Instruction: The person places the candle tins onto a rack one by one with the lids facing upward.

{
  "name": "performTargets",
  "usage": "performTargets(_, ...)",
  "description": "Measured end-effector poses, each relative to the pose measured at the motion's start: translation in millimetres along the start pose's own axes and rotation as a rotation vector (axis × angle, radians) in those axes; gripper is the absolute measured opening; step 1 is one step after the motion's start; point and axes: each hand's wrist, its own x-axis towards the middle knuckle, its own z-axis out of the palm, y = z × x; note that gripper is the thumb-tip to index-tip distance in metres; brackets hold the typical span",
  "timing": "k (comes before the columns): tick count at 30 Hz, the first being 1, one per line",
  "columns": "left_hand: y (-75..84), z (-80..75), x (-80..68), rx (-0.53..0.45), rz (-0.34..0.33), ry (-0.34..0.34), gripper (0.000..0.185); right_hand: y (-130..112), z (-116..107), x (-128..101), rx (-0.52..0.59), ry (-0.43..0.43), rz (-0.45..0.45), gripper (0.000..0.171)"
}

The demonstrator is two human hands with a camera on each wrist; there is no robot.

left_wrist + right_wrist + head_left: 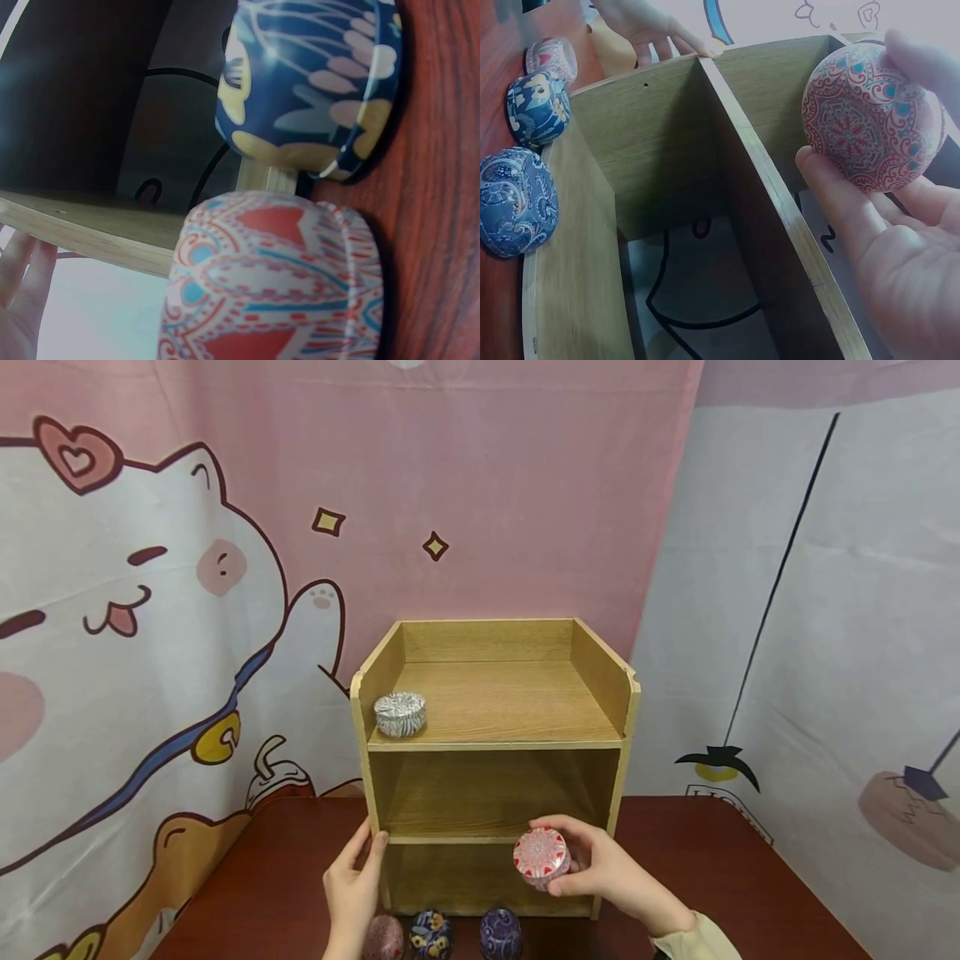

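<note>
Holding red tin (542, 853) in right hand (603, 864) with curled fingers.
Pinching shelf (502, 697) at eight o'clock with part-hidden left hand (356, 878), near cut-off pink tin (386, 937).

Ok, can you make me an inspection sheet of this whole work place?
Surface: dark red-brown table.
Job's things: red-and-white tin, held; black-and-white tin at the top left of the wooden shelf; pinkish tin, flowery blue tin and swirly dark-blue tin on the table before it.
Clutter: nothing seen.
Grippers: left hand touches the shelf's left side; right hand grips the red-and-white tin.
Cables: nothing seen.
Surroundings: cartoon-printed curtain behind.
</note>
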Motion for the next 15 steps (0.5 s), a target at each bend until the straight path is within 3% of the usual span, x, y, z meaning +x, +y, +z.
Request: performTargets(15, -1.3, -0.4, 0.5, 0.004, -0.004, -0.011, 0.036, -2.3, 2.2, 3.7, -0.005, 0.002, 0.004, 0.062)
